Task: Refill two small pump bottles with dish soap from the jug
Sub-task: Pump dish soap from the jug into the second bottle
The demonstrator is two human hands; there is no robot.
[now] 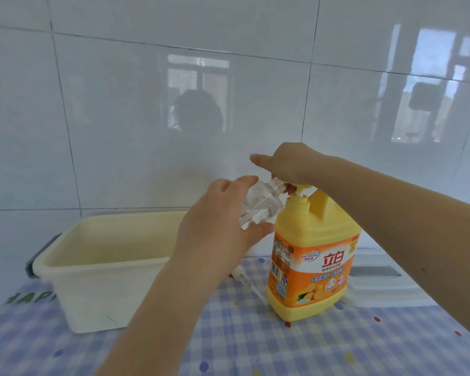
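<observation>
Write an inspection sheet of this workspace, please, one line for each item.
Surface: checked blue cloth covers the counter.
Job's things: yellow soap jug upright; clear small bottle tilted, its mouth at the jug's pump; loose pump head lies on the cloth.
Clutter: cream tub; white lidded box.
Grippers: left hand grips the bottle; right hand rests on the pump.
Cables: nothing seen.
Surroundings: white tiled wall.

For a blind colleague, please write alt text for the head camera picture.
A left hand tilts a clear small bottle to the pump spout of a yellow soap jug, while the right hand presses the pump. A cream tub stands left.
</observation>
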